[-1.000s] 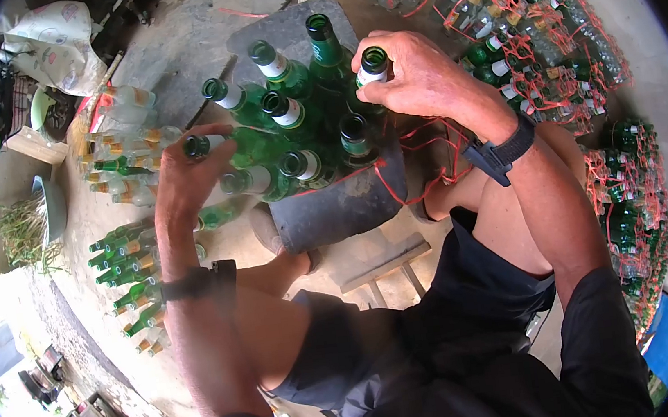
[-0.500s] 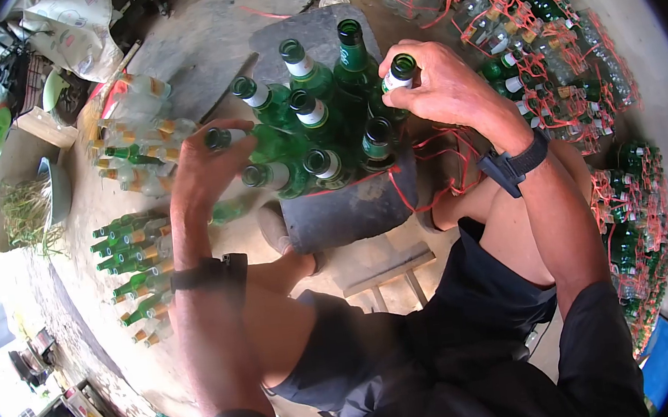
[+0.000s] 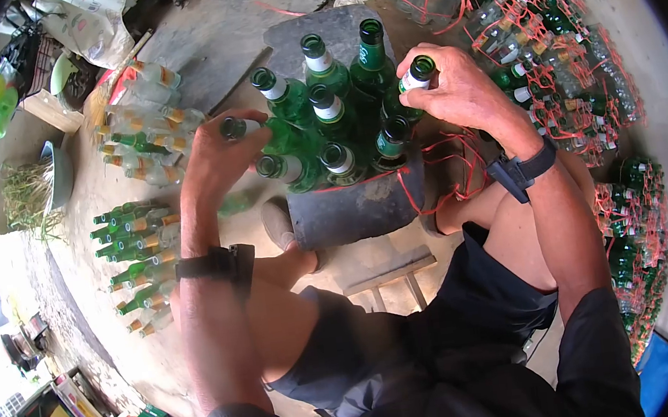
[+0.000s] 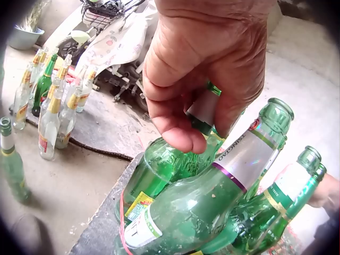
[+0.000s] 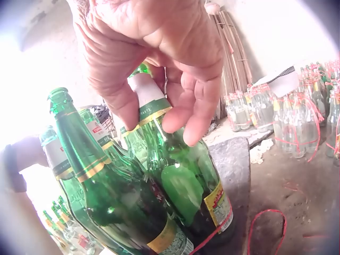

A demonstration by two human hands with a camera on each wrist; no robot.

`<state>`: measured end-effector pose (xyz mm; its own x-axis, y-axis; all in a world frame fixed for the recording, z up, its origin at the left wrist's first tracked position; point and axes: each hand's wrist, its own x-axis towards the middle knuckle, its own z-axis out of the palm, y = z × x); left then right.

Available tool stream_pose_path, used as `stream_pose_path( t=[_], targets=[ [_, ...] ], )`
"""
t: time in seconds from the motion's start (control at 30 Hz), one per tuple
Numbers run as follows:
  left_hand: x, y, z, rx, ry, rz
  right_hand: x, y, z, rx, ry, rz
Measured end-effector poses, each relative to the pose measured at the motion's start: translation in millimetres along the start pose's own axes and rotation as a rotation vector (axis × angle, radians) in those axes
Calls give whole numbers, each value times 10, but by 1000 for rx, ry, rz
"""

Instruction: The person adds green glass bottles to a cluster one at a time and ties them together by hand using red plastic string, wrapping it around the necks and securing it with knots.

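Observation:
Several green glass bottles (image 3: pixel 328 109) stand close together on a dark slab (image 3: pixel 351 215), with a red string (image 4: pixel 121 212) round their lower part. My left hand (image 3: pixel 217 157) grips the neck of the bottle at the group's left side; in the left wrist view that hand (image 4: pixel 207 69) has thumb and fingers curled round the neck. On the opposite side, my right hand (image 3: pixel 464 86) holds another bottle by its neck (image 3: pixel 417 74). The right wrist view shows this hand's fingers (image 5: pixel 194 106) around the pale neck label (image 5: pixel 146 93).
Loose red string (image 3: pixel 461 169) lies right of the slab. String-tied bottles (image 3: pixel 555 51) fill the right side. Clear bottles (image 3: pixel 148 131) and green bottles (image 3: pixel 135 231) stand on the floor at left. A small wooden stool (image 3: pixel 391 274) is between the legs.
The head view has shifted, so bottles and hands appear farther right. Both hands keep their hold on the same two necks.

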<state>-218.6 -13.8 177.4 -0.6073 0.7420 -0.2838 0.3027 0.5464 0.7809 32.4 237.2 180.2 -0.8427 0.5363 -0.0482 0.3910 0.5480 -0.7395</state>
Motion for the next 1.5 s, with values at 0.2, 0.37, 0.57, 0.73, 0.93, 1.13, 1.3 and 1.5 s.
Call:
stream_pose_path(
  t=[0.2, 0.37, 0.57, 0.73, 0.93, 1.13, 1.3, 1.5],
  targets=[
    [-7, -33, -4, -25, -7, 2, 11, 17, -9, 0, -7, 2],
    [-8, -36, -5, 4, 6, 8, 8, 6, -20, 12, -16, 31],
    [-59, 62, -30, 10, -9, -31, -2, -12, -24, 3, 9, 12],
    [-44, 23, -35, -19, -25, -16, -2, -51, -61, 16, -15, 60],
    [-47, 14, -40, -37, -36, -35, 6, -25, -76, 53, -37, 64],
    [-61, 20, -21, -45, -21, -43, 26, 16, -79, 62, -48, 46],
    [-53, 14, -20, -61, -22, -47, 9, -38, -79, 125, -31, 87],
    [-25, -55, 9, -107, -14, -52, 9, -4, -79, 82, -51, 44]
  ],
)
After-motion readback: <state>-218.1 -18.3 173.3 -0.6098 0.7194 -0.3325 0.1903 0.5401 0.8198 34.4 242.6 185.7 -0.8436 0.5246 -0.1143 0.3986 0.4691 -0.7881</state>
